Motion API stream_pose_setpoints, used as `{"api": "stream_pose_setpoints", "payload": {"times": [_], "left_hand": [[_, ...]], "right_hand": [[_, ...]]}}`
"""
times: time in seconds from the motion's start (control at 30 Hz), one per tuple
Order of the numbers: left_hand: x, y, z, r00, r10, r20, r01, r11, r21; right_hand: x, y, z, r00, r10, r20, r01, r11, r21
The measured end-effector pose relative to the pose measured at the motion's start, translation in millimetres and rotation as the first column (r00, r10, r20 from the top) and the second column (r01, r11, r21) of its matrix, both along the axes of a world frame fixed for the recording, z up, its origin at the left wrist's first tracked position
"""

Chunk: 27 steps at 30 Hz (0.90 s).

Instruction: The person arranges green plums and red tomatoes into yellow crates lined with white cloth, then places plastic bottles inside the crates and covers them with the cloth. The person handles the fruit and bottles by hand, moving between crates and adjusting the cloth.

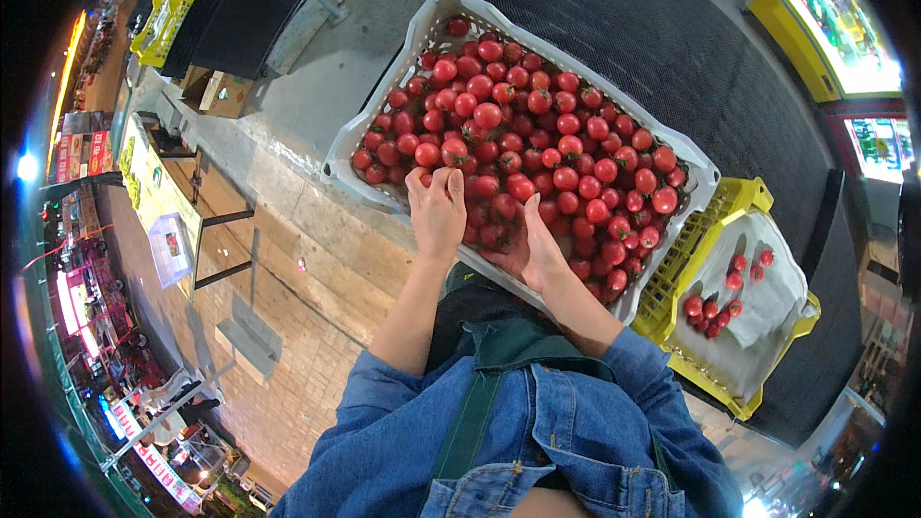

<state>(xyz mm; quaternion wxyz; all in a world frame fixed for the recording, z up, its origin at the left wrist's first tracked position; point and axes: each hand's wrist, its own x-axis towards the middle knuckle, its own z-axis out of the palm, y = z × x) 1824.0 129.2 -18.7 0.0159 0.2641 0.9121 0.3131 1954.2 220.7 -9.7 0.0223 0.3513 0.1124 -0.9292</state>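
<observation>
Red cherry tomatoes (568, 145), some with green calyxes, fill a white perforated plastic crate (637, 111) in front of me. My left hand (437, 219) is over the crate's near left part, thumb and forefinger drawn together among the tomatoes. A tomato shows just under its fingers; whether they grip it is unclear. My right hand (536, 248) reaches over the near rim, palm turned inward and thumb raised apart from the fingers. Its thumb tip is beside a tomato (522, 188), and its other fingers are partly hidden in shadow among the fruit.
The crate rests on a black-covered surface (611, 7). To the right, a yellow plastic crate (755, 381) with a pale liner (770, 280) holds several loose tomatoes. At left are a cardboard box (224, 95) and a table with a clear plastic bin (171, 248). Lit refrigerators (838, 29) stand at upper right.
</observation>
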Motion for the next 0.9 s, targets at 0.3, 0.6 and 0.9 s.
{"api": "stream_pose_setpoints", "payload": {"times": [0.3,0.6,0.9], "left_hand": [[-18,-8,-6,0.889,-0.048,0.456,-0.108,0.944,0.311],[-13,-3,-14,0.867,-0.013,0.498,-0.177,0.926,0.333],[-3,2,-8,0.599,-0.169,0.783,-0.587,0.573,0.572]], "right_hand": [[7,1,-10,0.990,-0.136,-0.042,0.121,0.959,-0.255],[4,0,-1,0.988,-0.149,-0.040,0.136,0.965,-0.225],[3,-13,-16,0.965,-0.248,-0.083,0.223,0.946,-0.236]]}}
